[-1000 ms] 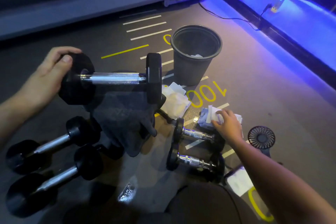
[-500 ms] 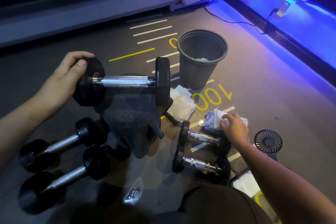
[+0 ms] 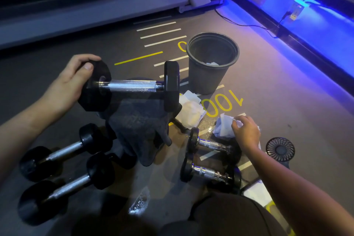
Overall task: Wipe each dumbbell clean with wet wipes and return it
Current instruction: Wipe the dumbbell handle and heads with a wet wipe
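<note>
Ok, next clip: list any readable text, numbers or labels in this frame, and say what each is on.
"100" in yellow, painted on the floor beside the bin; it reads upside down from this view.
Another yellow character on the floor left of the bin, partly hidden; it cannot be read for sure.
Yellow marking at the bottom right, cut off by the forearm: unreadable.
Device on the blue-lit ledge: any label is too small to read.
Dumbbells: no markings can be made out.

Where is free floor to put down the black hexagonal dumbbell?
Bare floor lies right of the dark plastic bin, toward the blue-lit wall. Crowded: around the white wipes and small chrome-handled dumbbells.
</note>
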